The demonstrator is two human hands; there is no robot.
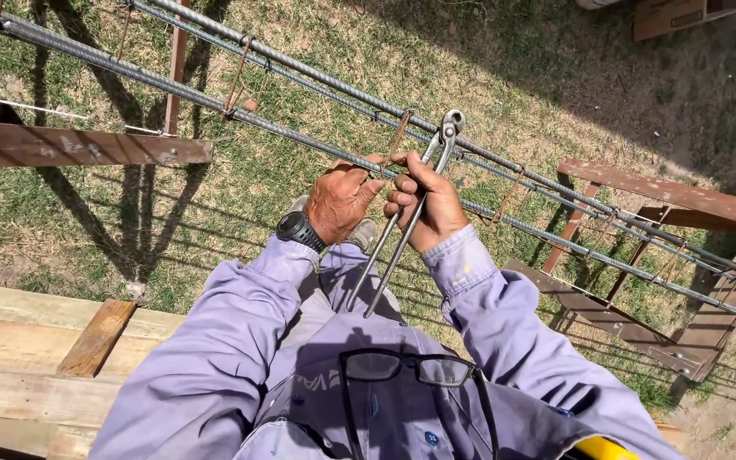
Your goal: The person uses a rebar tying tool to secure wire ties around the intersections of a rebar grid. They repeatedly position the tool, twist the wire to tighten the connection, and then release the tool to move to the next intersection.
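The right hand has its grip closed around the tie pincers. The left hand appears to pinch wire at the rebar, fingertips partly hidden.

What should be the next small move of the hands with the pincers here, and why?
Probably bring the pincers head down to the rebar at the stirrup. The right hand holds the pincers by the handles with the head raised just above the bar, while the left hand fingers rest at the bar beside that crossing. Any tie wire is too small to see.
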